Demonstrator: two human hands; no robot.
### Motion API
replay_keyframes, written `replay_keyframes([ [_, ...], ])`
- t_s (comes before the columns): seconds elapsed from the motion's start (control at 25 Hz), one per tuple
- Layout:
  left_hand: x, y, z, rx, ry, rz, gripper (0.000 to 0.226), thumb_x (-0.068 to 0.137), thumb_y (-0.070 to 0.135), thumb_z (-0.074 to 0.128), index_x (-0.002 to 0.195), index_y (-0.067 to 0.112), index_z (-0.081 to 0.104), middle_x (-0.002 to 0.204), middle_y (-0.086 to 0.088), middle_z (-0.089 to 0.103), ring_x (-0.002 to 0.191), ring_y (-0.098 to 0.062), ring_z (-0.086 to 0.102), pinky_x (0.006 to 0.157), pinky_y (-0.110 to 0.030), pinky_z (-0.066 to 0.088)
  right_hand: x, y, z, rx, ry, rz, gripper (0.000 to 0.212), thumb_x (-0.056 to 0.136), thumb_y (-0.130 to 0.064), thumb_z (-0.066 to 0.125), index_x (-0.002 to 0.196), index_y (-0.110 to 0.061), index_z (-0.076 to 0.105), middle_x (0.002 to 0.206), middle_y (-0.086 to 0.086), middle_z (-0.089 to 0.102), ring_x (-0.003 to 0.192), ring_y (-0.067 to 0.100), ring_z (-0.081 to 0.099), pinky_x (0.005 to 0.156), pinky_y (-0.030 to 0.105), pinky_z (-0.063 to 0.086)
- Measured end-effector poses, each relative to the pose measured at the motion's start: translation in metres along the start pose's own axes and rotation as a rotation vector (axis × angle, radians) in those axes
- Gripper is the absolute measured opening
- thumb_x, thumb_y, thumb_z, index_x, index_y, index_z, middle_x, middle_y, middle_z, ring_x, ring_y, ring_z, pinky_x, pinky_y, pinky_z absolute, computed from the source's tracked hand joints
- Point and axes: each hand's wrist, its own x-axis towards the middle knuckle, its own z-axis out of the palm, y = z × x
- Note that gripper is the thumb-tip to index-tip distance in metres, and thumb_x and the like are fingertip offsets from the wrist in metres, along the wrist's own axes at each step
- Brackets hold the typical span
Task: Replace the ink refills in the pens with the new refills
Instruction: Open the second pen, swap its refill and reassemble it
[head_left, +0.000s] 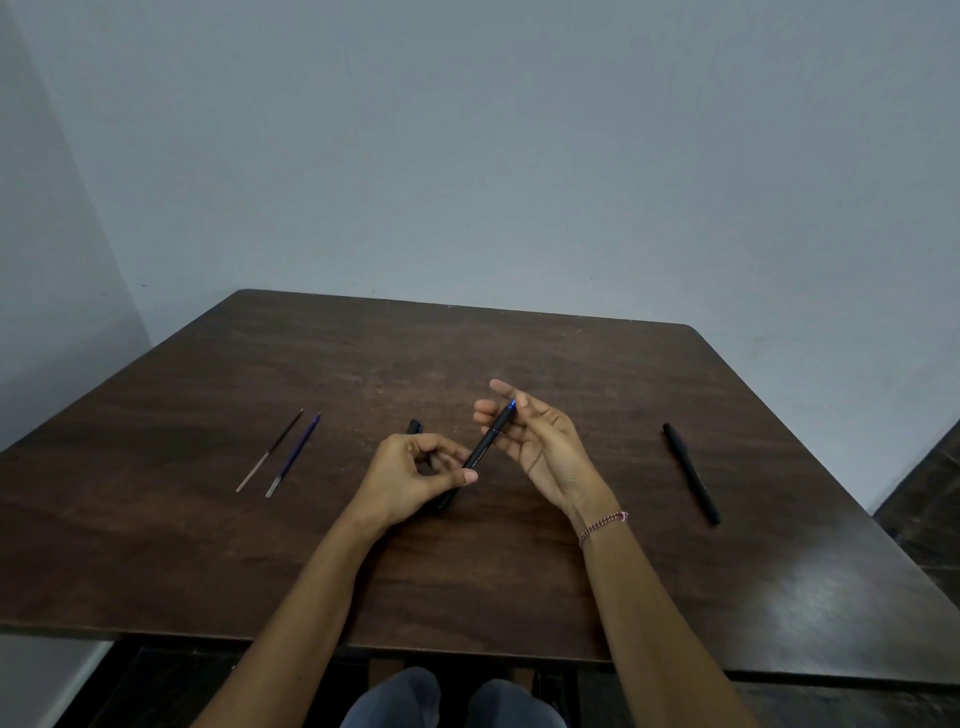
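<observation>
Above the middle of the dark wooden table, my left hand pinches the lower part of a black pen. The pen slants up to the right and ends in a blue tip. My right hand is spread, palm up, with the pen's upper end resting across its fingers. Two thin refills lie side by side at the left: one dark, one blue, both with pale lower ends. A second black pen lies at the right. A small black piece shows just beyond my left hand, partly hidden.
The table's far edge meets a plain grey-blue wall. Its near edge runs just above my knees. A pink thread bracelet circles my right wrist. Dark floor shows at the right of the table.
</observation>
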Motion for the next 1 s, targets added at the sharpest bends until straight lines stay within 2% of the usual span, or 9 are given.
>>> replay_keyframes([
  [0.2,-0.0006,0.0009,-0.0004,0.002,-0.006,0.006,0.018,0.066,0.02,0.084,0.079,0.026,0.073,0.064,0.007,0.07,0.061,-0.005,0.063,0.064,-0.013,0.049,0.0017,0.0007,-0.0005,-0.068,0.06,-0.03,0.021,0.085,-0.02,0.055,0.101,-0.011,0.067,0.095,0.006,0.075,0.093,0.017,0.071,0.076,0.026,0.057],
  [0.4,-0.0017,0.003,-0.0003,0.01,-0.02,-0.004,0.017,0.067,0.019,0.083,0.081,0.024,0.074,0.064,0.006,0.07,0.061,-0.005,0.064,0.064,-0.013,0.049,0.0022,0.0024,-0.0007,-0.15,0.114,-0.066,0.014,0.077,-0.024,0.065,0.084,-0.013,0.066,0.083,0.0,0.074,0.083,0.011,0.07,0.072,0.024,0.056],
  [0.52,-0.0016,0.0046,-0.0003,-0.007,-0.013,-0.014,0.017,0.068,0.018,0.083,0.082,0.023,0.074,0.064,0.002,0.069,0.062,-0.006,0.064,0.065,-0.013,0.049,0.0025,0.0033,-0.0002,-0.109,0.099,-0.088,0.016,0.077,-0.024,0.066,0.088,-0.013,0.067,0.085,0.001,0.075,0.086,0.013,0.07,0.074,0.024,0.055],
  [0.6,-0.0016,0.0056,-0.0006,-0.014,0.008,-0.025,0.017,0.069,0.019,0.082,0.084,0.023,0.074,0.067,-0.001,0.069,0.065,-0.006,0.066,0.067,-0.014,0.05,0.0025,0.0022,-0.0006,-0.037,0.074,-0.099,0.021,0.08,-0.02,0.063,0.1,-0.015,0.069,0.093,0.005,0.075,0.092,0.016,0.07,0.076,0.025,0.055],
  [0.72,-0.0019,0.0064,-0.0007,-0.015,0.019,-0.034,0.017,0.069,0.018,0.081,0.083,0.026,0.074,0.066,0.004,0.069,0.066,-0.002,0.065,0.066,-0.012,0.049,0.0024,0.0005,-0.003,0.018,0.028,-0.096,0.029,0.085,-0.014,0.06,0.113,-0.017,0.067,0.103,0.009,0.073,0.099,0.019,0.069,0.078,0.025,0.055],
  [0.84,-0.0022,0.0061,-0.0005,-0.012,0.015,-0.033,0.017,0.07,0.018,0.081,0.082,0.026,0.073,0.064,0.005,0.069,0.066,-0.002,0.066,0.065,-0.012,0.049,0.003,0.002,-0.0042,0.02,0.011,-0.099,0.031,0.084,-0.01,0.06,0.113,-0.017,0.066,0.102,0.008,0.074,0.1,0.02,0.069,0.078,0.026,0.056],
  [1.0,-0.0022,0.0058,0.0,-0.011,0.016,-0.022,0.017,0.069,0.018,0.082,0.081,0.026,0.074,0.067,0.0,0.07,0.065,-0.006,0.066,0.066,-0.015,0.05,0.0041,0.003,-0.0042,0.001,0.061,-0.121,0.028,0.079,-0.007,0.063,0.106,-0.014,0.065,0.091,0.007,0.075,0.091,0.02,0.071,0.075,0.027,0.057],
])
